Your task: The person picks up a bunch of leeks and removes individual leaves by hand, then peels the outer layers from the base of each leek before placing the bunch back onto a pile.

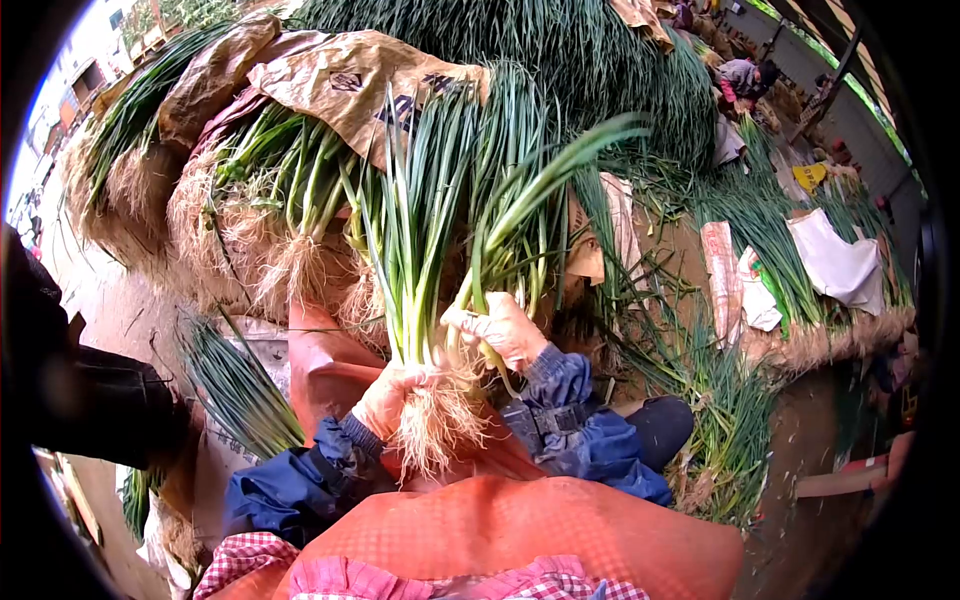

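Observation:
My left hand (pixel 390 400) is closed round the base of a bunch of green onions (pixel 412 270), just above their pale, stringy roots (pixel 440 430). The bunch stands upright before my orange apron (pixel 500 525), its leaves pointing away from me. To its right, my right hand (pixel 505 335) has its fingers closed on a separate green onion stalk (pixel 515 205), whose leaves bend to the upper right. A yellowish strip hangs below that hand. The fingertips of both hands are partly hidden among the stems.
More rooty green onions (pixel 300 185) are piled ahead, partly under a brown printed sack (pixel 365 80). A sorted bundle (pixel 240 385) lies on the left. Loose leaves (pixel 725 420) litter the right side. A person (pixel 745 82) crouches far right; a dark-clothed leg (pixel 110 405) stands close left.

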`<state>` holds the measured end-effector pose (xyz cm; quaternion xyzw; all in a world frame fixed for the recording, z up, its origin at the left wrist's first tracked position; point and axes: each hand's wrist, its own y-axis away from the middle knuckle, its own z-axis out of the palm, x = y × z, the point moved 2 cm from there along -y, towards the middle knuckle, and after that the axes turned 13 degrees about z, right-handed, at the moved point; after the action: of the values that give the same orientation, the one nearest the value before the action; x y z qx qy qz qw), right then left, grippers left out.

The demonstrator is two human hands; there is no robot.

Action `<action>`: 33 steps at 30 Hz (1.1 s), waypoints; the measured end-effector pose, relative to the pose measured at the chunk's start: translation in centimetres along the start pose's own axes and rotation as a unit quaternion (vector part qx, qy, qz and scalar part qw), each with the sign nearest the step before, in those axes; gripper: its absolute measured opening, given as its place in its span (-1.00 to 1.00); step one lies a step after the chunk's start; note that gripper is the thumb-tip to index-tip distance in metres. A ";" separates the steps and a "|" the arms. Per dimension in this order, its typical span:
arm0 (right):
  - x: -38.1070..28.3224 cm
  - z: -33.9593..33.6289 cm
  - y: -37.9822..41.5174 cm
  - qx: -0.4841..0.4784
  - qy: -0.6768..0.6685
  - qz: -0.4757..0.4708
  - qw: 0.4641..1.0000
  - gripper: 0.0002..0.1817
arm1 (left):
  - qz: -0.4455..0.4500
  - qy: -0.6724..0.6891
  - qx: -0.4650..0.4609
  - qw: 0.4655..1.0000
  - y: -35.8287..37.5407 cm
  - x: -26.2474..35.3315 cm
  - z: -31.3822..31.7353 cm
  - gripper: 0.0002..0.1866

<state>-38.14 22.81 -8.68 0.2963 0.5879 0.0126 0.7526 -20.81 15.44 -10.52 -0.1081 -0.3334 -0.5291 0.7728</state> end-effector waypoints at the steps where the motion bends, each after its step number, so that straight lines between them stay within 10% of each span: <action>1: 2.0 -0.6 -2.5 0.033 0.036 0.014 0.999 -0.80 | -0.015 0.013 -0.018 1.000 -0.3 -0.5 -0.9 -0.63; 5: 3.6 0.7 -1.1 0.179 0.046 -0.087 0.979 -0.86 | -0.011 0.017 0.007 1.000 -0.5 0.1 0.0 -0.77; 7: 3.5 1.7 3.3 0.117 -0.176 -0.098 0.973 -0.93 | -0.009 0.095 0.019 0.995 -0.2 -0.2 -0.3 -0.80; 13: 0.3 -1.1 10.3 0.182 -0.226 -0.214 0.933 -0.80 | -0.061 0.133 0.020 0.989 -0.4 0.0 1.2 -0.75; 21: 4.4 1.0 10.5 -0.122 -0.096 0.101 0.983 -0.84 | -0.110 0.194 0.008 0.975 -0.8 -0.2 -0.2 -0.71; 28: 1.7 -4.2 11.8 0.019 -0.203 -0.127 0.971 -0.82 | -0.049 0.144 -0.043 0.987 -1.1 -1.5 -0.4 -0.64; 33: 1.3 -2.0 13.5 -0.004 -0.014 0.130 0.991 -0.80 | -0.070 0.125 -0.048 0.988 -0.9 -0.1 0.8 -0.49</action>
<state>-35.08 35.22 -3.85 0.3674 0.5337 0.1084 0.7540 -21.90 15.55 -10.15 -0.0547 -0.2149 -0.6070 0.7632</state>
